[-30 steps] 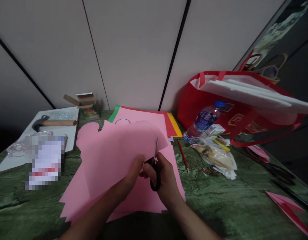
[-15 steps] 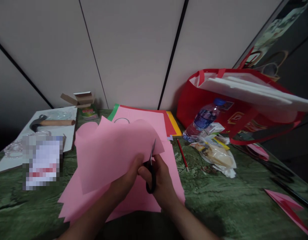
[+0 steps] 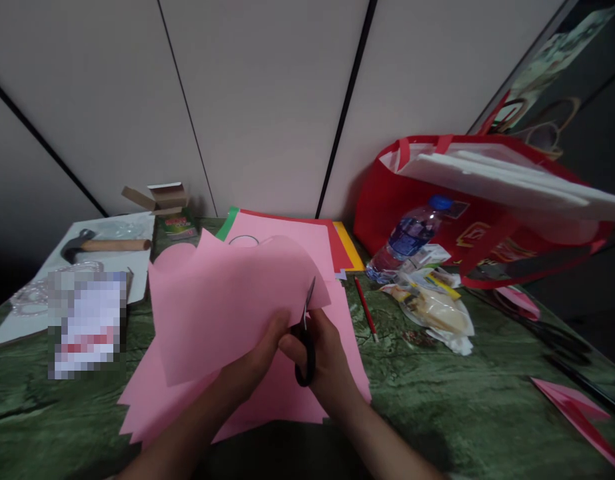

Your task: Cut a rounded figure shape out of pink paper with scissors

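A pink paper sheet [image 3: 222,307] with a curved, cut upper edge is held up, tilted, in my left hand [image 3: 267,347]; its thumb presses on the near face and the other fingers are hidden behind. My right hand [image 3: 327,353] is wrapped round the black handles of a pair of scissors [image 3: 305,333]. The blades point up and away, lying at the right part of the sheet; they look nearly closed. Beneath both hands lies a stack of more pink paper [image 3: 282,403], spread unevenly.
Behind are coloured sheets [image 3: 344,250]. To the right are a red pencil [image 3: 366,310], a water bottle [image 3: 404,240], plastic packets [image 3: 432,307] and a red bag [image 3: 387,193]. On the left, a hammer [image 3: 112,245] rests on a white board [image 3: 137,283], near an open small box [image 3: 174,223].
The scissors and my right hand have shifted very slightly right, and the blades look a little more closed. The pink sheet has tilted slightly. Both grips are unchanged.
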A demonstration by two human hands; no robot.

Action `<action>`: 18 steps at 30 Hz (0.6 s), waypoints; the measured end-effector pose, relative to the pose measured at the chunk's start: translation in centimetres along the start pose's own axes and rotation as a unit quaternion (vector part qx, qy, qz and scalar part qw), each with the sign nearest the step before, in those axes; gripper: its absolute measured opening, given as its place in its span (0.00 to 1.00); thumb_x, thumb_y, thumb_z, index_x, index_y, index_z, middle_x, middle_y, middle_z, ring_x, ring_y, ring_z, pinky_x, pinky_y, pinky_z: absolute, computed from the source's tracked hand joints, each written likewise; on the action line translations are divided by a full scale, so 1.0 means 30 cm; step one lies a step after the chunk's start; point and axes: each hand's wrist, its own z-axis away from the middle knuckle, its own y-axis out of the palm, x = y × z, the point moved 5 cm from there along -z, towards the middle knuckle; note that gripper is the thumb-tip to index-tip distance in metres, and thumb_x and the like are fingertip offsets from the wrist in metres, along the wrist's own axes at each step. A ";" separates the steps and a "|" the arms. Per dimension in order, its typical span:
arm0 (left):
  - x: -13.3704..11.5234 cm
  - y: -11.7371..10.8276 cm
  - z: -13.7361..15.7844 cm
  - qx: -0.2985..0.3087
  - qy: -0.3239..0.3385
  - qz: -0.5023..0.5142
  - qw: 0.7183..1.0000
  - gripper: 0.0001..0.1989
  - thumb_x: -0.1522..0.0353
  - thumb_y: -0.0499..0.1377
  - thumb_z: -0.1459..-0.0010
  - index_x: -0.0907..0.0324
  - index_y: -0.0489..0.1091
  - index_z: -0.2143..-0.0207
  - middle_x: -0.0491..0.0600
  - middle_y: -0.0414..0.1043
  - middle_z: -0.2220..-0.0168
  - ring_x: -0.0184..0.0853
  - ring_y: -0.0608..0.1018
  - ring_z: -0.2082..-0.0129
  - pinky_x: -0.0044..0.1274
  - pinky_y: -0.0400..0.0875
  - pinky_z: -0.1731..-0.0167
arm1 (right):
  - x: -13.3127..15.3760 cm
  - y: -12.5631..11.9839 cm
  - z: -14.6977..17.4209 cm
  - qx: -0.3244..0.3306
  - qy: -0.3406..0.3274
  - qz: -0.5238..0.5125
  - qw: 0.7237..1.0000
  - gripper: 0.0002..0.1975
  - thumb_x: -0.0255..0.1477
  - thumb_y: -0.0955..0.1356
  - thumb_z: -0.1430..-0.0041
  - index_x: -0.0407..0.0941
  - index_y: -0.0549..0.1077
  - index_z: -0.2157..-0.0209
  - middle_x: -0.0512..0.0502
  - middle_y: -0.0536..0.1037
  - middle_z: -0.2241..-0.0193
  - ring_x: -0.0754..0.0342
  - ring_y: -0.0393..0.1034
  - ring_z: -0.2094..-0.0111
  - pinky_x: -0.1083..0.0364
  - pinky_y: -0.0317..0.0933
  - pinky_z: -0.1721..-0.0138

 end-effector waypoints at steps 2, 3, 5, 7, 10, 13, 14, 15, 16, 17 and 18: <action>0.000 -0.005 -0.001 -0.013 0.005 -0.008 1.000 0.19 0.54 0.65 0.62 0.56 0.73 0.70 0.57 0.75 0.56 0.50 0.71 0.50 0.41 0.58 0.45 | -0.004 -0.001 0.001 -0.001 0.005 -0.004 1.000 0.17 0.35 0.73 0.57 0.46 0.63 0.69 0.55 0.67 0.78 0.57 0.60 0.77 0.58 0.56 0.76; 0.000 -0.006 -0.002 -0.014 0.007 -0.010 1.000 0.18 0.54 0.65 0.62 0.56 0.73 0.71 0.56 0.75 0.56 0.50 0.71 0.50 0.41 0.58 0.45 | -0.005 -0.002 0.002 -0.002 0.007 -0.005 1.000 0.17 0.34 0.73 0.56 0.45 0.63 0.69 0.55 0.66 0.78 0.58 0.60 0.77 0.58 0.55 0.76; -0.003 -0.004 -0.003 -0.006 0.012 -0.008 1.000 0.17 0.54 0.65 0.61 0.56 0.72 0.72 0.55 0.76 0.57 0.49 0.72 0.51 0.40 0.59 0.45 | -0.007 -0.001 0.004 -0.004 0.009 -0.004 1.000 0.16 0.33 0.73 0.56 0.45 0.63 0.70 0.56 0.66 0.79 0.59 0.58 0.78 0.59 0.54 0.77; -0.007 -0.002 -0.003 0.000 0.017 -0.005 1.000 0.16 0.55 0.65 0.61 0.55 0.72 0.72 0.54 0.76 0.58 0.48 0.73 0.51 0.40 0.60 0.46 | -0.007 0.000 0.005 -0.004 0.009 -0.005 1.000 0.15 0.32 0.73 0.56 0.45 0.63 0.70 0.57 0.65 0.80 0.59 0.57 0.78 0.59 0.53 0.78; -0.007 -0.005 -0.006 -0.007 0.018 -0.005 1.000 0.17 0.54 0.65 0.62 0.55 0.73 0.72 0.54 0.76 0.59 0.49 0.73 0.52 0.40 0.61 0.47 | -0.007 0.002 0.006 -0.001 0.010 -0.018 1.000 0.15 0.30 0.73 0.56 0.45 0.63 0.69 0.57 0.64 0.80 0.59 0.57 0.77 0.59 0.52 0.77; -0.001 -0.013 -0.011 -0.011 0.006 -0.011 1.000 0.18 0.54 0.65 0.63 0.55 0.74 0.71 0.54 0.77 0.59 0.50 0.73 0.52 0.41 0.61 0.47 | -0.014 0.001 0.004 0.004 0.015 -0.027 1.000 0.15 0.29 0.72 0.55 0.45 0.63 0.68 0.58 0.63 0.80 0.59 0.56 0.77 0.59 0.51 0.76; -0.001 -0.015 -0.012 -0.010 0.005 -0.017 1.000 0.18 0.54 0.65 0.63 0.55 0.75 0.71 0.54 0.77 0.60 0.50 0.73 0.53 0.42 0.61 0.47 | -0.017 0.000 0.003 0.006 0.016 -0.028 0.999 0.14 0.29 0.72 0.54 0.45 0.64 0.68 0.57 0.63 0.79 0.59 0.57 0.77 0.59 0.51 0.76; -0.004 -0.016 -0.012 -0.007 0.008 -0.024 1.000 0.18 0.54 0.65 0.62 0.55 0.75 0.71 0.54 0.77 0.60 0.50 0.73 0.53 0.41 0.61 0.48 | -0.020 -0.001 0.002 0.007 0.015 -0.027 0.999 0.14 0.29 0.72 0.54 0.45 0.64 0.68 0.57 0.63 0.79 0.59 0.57 0.77 0.58 0.51 0.76; -0.008 -0.017 -0.009 -0.002 0.009 -0.032 0.999 0.17 0.54 0.65 0.62 0.54 0.75 0.71 0.53 0.77 0.61 0.49 0.74 0.54 0.41 0.62 0.48 | -0.023 -0.002 0.002 0.008 0.014 -0.026 1.000 0.14 0.29 0.72 0.54 0.45 0.64 0.67 0.57 0.63 0.79 0.59 0.57 0.77 0.58 0.51 0.76; -0.015 -0.015 -0.004 0.007 0.013 -0.040 0.999 0.15 0.55 0.64 0.61 0.54 0.75 0.72 0.52 0.78 0.63 0.49 0.75 0.55 0.41 0.63 0.49 | -0.025 -0.003 0.001 0.008 0.012 -0.025 1.000 0.13 0.28 0.72 0.53 0.45 0.64 0.67 0.57 0.64 0.79 0.59 0.57 0.77 0.58 0.51 0.76; -0.025 -0.011 0.003 0.018 0.018 -0.045 0.999 0.13 0.55 0.63 0.59 0.54 0.75 0.75 0.52 0.78 0.66 0.48 0.76 0.58 0.40 0.65 0.51 | -0.027 -0.003 0.001 0.007 0.010 -0.022 1.000 0.13 0.28 0.72 0.52 0.45 0.64 0.68 0.57 0.64 0.79 0.59 0.57 0.77 0.58 0.51 0.76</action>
